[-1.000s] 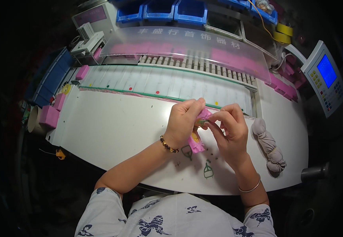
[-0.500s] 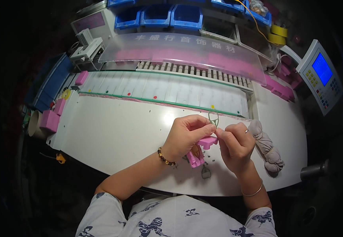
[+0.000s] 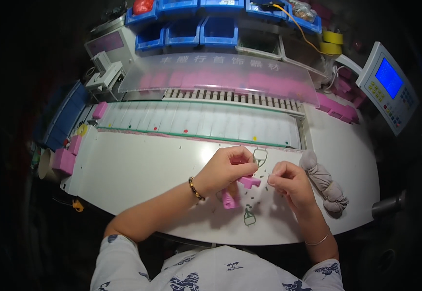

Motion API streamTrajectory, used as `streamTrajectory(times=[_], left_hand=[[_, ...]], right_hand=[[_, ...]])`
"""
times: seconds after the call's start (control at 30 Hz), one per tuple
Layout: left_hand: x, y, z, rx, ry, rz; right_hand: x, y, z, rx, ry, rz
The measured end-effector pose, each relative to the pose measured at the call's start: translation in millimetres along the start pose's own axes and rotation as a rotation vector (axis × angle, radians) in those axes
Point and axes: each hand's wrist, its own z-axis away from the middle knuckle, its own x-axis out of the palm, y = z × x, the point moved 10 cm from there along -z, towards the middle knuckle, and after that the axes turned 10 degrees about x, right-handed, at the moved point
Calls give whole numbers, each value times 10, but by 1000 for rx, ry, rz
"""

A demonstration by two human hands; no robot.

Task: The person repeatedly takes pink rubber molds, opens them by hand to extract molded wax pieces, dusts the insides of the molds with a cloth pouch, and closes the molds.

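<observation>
Though thin, frame [image 3: 259, 161] in left hand [image 3: 226, 168]

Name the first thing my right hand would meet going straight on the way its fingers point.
Your right hand would probably meet your left hand first, near the pink piece; depth is hard to judge here.

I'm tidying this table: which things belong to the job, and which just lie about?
Likely the job's:
green frame in the left hand
pink pieces at that hand
another green frame, on the table

Likely lying about:
grey cloth
yellow rolls
</observation>
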Motion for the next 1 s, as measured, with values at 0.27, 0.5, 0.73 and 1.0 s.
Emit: streamTrajectory(times=[0.27, 0.5, 0.73, 1.0], left_hand=[[14, 541, -1236, -89, -370, -215], [348, 302, -1374, -44, -40, 105], [179, -330, -628, -167, 36, 224], [31, -220, -153, -142, 150, 404]], right_hand=[[-333, -393, 438, -301, 386, 769], [-446, -773, 757, -558, 705, 1024], [-570, -537, 655, -333, 506, 1428], [-770, -577, 487, -241, 560, 1458]])
